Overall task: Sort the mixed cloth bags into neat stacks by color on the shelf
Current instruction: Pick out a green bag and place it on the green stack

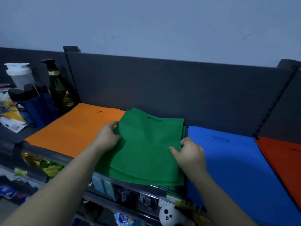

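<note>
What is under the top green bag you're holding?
More green bags, edges peeking out at front and right. The left hand and right hand pinch the top green bag. How many lie beneath is covered.

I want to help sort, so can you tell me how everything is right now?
green bags: stacked, edges uneven, held at both sides
orange bags: lying flat
blue bags: lying flat
red bags: lying flat, partly out of view
left grip: pinching green bags' left edge
right grip: pinching green bags' right edge
pump bottle: upright
</note>
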`<state>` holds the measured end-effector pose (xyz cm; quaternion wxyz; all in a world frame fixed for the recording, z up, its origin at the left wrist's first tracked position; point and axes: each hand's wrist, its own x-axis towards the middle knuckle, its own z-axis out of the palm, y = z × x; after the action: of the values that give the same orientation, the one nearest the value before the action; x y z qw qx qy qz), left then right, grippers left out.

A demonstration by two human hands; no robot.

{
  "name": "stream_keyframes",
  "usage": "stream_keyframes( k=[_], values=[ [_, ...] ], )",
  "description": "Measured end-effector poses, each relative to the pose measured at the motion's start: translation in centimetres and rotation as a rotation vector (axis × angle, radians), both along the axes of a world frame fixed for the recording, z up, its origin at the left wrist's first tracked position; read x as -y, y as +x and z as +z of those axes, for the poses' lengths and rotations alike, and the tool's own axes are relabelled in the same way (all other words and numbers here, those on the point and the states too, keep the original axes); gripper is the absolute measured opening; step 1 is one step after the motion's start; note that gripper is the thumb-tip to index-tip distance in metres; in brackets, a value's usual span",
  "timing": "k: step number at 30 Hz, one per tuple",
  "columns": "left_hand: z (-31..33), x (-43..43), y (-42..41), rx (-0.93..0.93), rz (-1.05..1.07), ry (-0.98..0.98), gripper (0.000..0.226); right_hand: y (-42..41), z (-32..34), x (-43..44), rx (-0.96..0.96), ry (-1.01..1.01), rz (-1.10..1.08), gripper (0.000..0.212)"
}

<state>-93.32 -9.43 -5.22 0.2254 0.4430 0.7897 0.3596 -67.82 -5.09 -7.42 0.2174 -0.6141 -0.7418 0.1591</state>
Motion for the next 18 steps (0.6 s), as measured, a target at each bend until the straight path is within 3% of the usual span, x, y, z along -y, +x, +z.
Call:
stream_keyframes(
  k=[7,11,14,18],
  values=[
    [-2.3,-1.8,-1.9,-0.142,-0.125,-0.097,0.061,-1.4,-0.9,1.8,0.302,0.027,-0.119,0.035],
    [-2.6,-2.1,-2.3,-0.430,-0.223,-0.149,0.046,-1.1,-0.6,1.9,0.410,0.047,-0.134,0.035],
    [-2.0,-2.3,-1.5,-0.655,-0.276,-0.090,0.047,-0.2,-0.3,1.6,0.405,0.094,-0.155,0.037],
    [-0.2,-2.8,1.9,-0.656,-0.388,0.093,0.046,1.9,0.4,1.2,0.305,0.141,-0.181,0.035]
  ],
)
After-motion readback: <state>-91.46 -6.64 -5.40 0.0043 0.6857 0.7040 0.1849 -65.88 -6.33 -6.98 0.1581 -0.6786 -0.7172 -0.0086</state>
